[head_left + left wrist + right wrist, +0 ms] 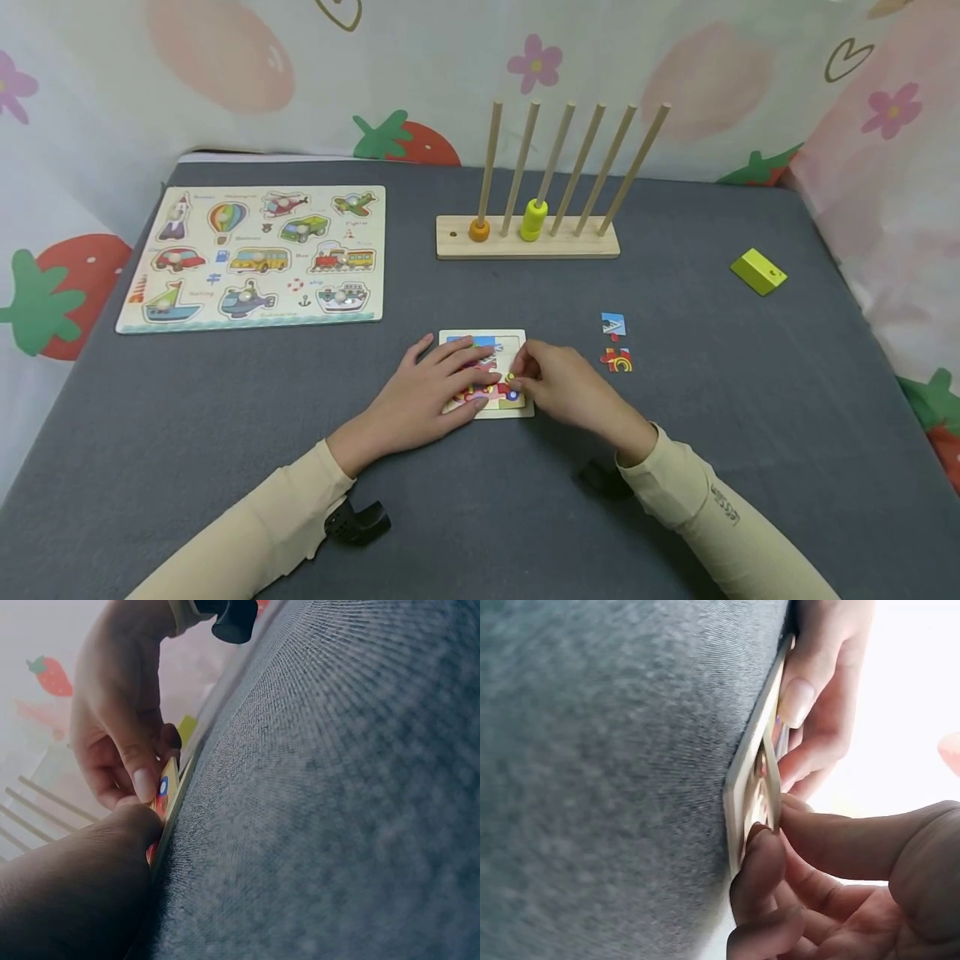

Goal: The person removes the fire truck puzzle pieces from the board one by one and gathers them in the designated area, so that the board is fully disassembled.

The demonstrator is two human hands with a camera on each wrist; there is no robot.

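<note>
A small wooden jigsaw board [504, 413] lies on the table in the head view, partly covered by both hands. My left hand [420, 398] rests across its left side with straight, spread fingers, over the printed pieces. At the board's right side, my right hand [577, 390] pinches a puzzle piece [773, 776] between thumb and fingers. In the right wrist view this piece stands tilted, one edge raised from the board's recess. Two loose puzzle pieces, one blue and white [612, 324] and one red with a yellow arc [618, 360], lie right of the right hand.
Behind the hands stands a wooden peg rack [555, 248] with several tall rods, an orange bead [479, 231] and yellow-green beads [533, 220]. A vehicle puzzle board [255, 321] lies at the back left. At the right is a yellow-green block [759, 272].
</note>
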